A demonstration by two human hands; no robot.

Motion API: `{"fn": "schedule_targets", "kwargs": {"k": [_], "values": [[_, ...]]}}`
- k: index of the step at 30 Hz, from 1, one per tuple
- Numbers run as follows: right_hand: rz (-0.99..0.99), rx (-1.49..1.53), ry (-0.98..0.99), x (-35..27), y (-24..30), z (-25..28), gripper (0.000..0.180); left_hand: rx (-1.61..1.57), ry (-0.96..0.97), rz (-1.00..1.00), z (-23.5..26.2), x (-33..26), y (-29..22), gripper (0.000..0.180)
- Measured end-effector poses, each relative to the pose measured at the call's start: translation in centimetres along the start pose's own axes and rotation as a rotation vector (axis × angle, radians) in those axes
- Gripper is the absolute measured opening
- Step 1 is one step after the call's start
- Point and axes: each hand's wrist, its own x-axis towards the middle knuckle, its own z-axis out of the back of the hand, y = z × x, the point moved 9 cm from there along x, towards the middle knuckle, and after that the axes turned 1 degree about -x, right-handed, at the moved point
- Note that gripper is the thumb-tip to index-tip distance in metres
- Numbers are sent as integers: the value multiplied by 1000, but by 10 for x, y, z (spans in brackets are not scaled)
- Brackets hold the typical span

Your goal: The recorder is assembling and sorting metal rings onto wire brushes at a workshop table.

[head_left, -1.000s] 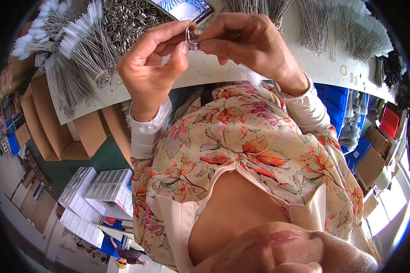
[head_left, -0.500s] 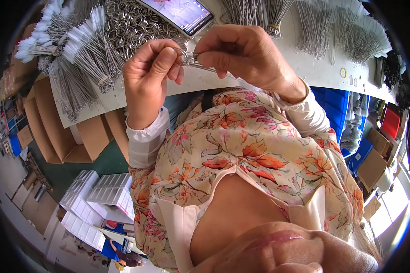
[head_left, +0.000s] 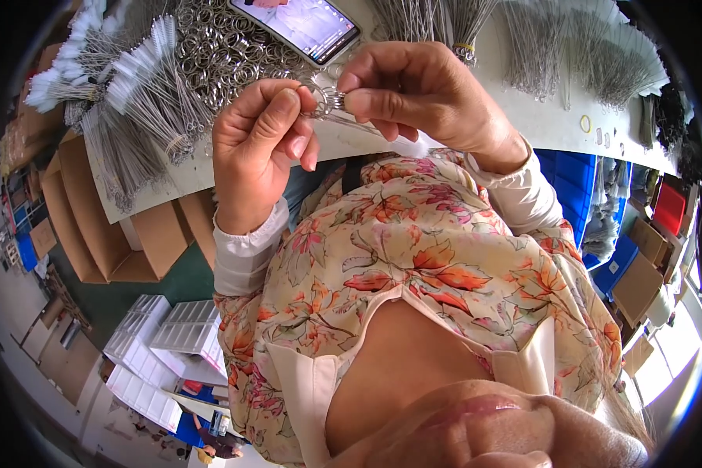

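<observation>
Just above the table's near edge, my left hand [head_left: 257, 140] pinches a metal ring [head_left: 317, 103] between thumb and forefinger. Facing it, my right hand [head_left: 437, 101] has thumb and forefinger closed on the wire loops [head_left: 335, 101] of thin brushes, which meet the ring. Their wire stems [head_left: 366, 124] slant down below my right fingers, and white bristles [head_left: 413, 147] show at the end. How many loops sit on the ring I cannot tell. Behind my left hand lies a heap of loose metal rings [head_left: 230, 51].
A phone [head_left: 300, 23] with a lit screen lies beyond my hands. Bundles of wire brushes [head_left: 152, 90] are at the left, and more wire brushes [head_left: 542, 47] at the right. A yellow band [head_left: 585, 123] lies on the white table [head_left: 515, 117]. Cardboard boxes [head_left: 125, 242] stand below left.
My fingers have shifted slightly around the ring, and the wire loops now show more spread out between my hands. The phone's screen picture has changed.
</observation>
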Motion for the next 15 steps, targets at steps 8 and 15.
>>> {"fn": "schedule_targets", "kwargs": {"k": [8, 15], "values": [[17, 15, 47, 1, 0, -5, 17, 938, 28, -446, -23, -2, -37, 10], [12, -8, 47, 0, 3, -6, 14, 168, -18, -120, 0, 2, -13, 14]]}}
